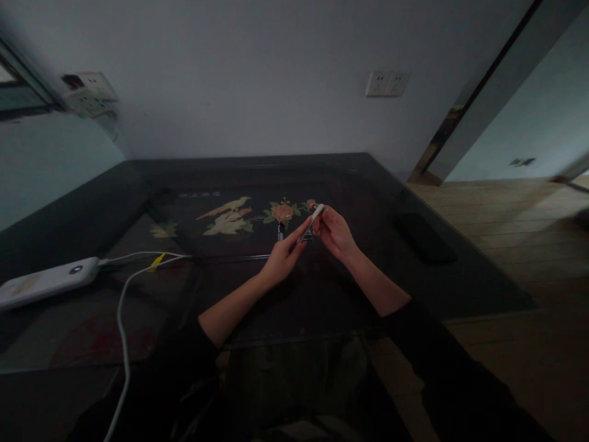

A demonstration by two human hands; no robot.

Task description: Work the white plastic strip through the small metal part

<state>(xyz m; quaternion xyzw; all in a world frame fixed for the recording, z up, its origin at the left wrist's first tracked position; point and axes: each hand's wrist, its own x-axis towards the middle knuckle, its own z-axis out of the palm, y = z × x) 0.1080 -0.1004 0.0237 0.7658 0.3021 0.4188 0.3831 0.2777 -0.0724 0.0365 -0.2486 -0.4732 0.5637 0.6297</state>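
Above the dark table (239, 294), my left hand (283, 255) is closed, its fingers pinching a slim pale object with shiny metal parts (317, 212). My right hand (337, 234) has its fingers curled around the upper end of the same object. The object is tilted, and its exact kind is too small and dim to make out. Just beyond my left fingers is a small silver and black item (280, 231), also of unclear kind. Painted flowers and a bird (230, 215) decorate the tabletop behind both hands.
A white power bank (50, 281) lies at the left, with a white cable (122, 313) bearing a yellow tag (157, 261) running toward me. To the right rests a dark flat oblong thing (424, 238). Wall sockets (387, 83) sit above the table's far edge.
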